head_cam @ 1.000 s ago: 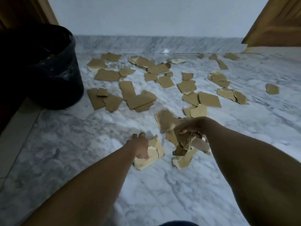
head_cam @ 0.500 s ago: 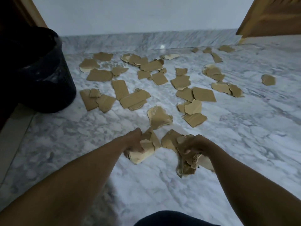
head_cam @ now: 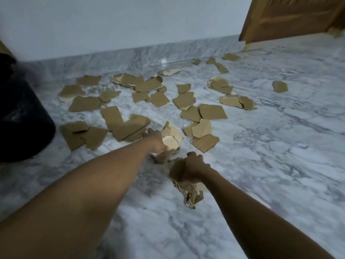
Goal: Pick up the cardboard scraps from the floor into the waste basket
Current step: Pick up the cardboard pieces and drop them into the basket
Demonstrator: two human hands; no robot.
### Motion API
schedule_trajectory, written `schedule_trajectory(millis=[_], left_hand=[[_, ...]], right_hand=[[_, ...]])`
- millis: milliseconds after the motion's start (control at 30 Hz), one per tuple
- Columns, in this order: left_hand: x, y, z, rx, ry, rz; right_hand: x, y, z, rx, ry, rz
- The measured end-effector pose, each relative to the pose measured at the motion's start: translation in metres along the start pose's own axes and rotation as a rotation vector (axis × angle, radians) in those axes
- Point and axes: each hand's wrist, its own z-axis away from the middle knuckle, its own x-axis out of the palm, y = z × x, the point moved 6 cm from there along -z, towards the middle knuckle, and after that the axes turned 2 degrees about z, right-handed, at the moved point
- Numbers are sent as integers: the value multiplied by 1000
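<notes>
Several brown cardboard scraps lie scattered over the marble floor. My left hand grips a bunch of pale cardboard pieces near the middle of the view, held just above the floor. My right hand is lower and to the right, curled round a crumpled wad of cardboard scraps that hangs below the fist. The black waste basket stands at the left edge, lined with a dark bag; its opening is out of view.
A grey marble skirting and a white wall close the far side. A wooden door stands at the top right. A lone scrap lies far right. Bare floor spreads to the right and in front of me.
The view has swung right and closer. My left hand has lifted its bunch of scraps forward and up. My right hand has drawn back toward me with its wad.
</notes>
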Motion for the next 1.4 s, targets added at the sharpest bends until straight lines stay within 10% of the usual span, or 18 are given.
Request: schedule_trajectory(millis=[200, 433, 733, 967, 1200, 1400], left_hand=[[28, -5, -31, -32, -165, -192], [21, -3, -58, -5, -111, -218], [23, -14, -55, -39, -41, -81], [50, -38, -2, -162, 18, 228], [73, -69, 37, -74, -3, 838], [21, -25, 16, -24, -19, 953]], right_hand=[[10, 28, -13, 64, -25, -115], [-82, 94, -63, 189, 197, -1059], [-54, 93, -149, 383, 234, -533], [-31, 55, -81, 197, 192, -479], [-55, 93, -26, 105, 224, -1138], [-37, 79, -23, -2, 52, -711]])
